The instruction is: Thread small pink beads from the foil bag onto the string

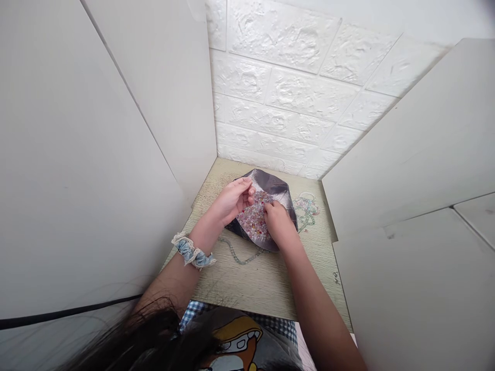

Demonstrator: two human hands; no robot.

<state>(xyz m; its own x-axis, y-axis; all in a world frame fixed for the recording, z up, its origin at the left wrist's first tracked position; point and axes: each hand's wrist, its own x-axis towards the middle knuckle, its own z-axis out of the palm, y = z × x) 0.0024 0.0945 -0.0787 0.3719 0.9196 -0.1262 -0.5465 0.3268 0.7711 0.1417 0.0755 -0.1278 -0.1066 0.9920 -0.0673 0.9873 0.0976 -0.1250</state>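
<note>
right hand (279, 222) on the beads (252, 219), left hand (233, 202) just above

I have the beads heaped on a dark foil sheet (277, 184), the heap's long axis slanting between both hands. The right hand is nearer, fingers bunched down onto them; I can't tell whether they pinch anything. The left hand curls at the heap's edge, its grip unclear too. A bead strand (240, 262) trails across the wood-grain tabletop (216, 193).

Left hand (231, 202) raised on its edge, palm turned toward the right, left fingers (247, 188) curled inward, tips loosely bunched. Right hand (276, 220) palm down, knuckles up, right fingers (269, 207) bent downward, tips hidden. Hands just apart. Left wrist (204, 226) slightly bent. Bare left forearm (170, 283) angled in from lower left, bare right forearm (309, 293) from lower right.
</note>
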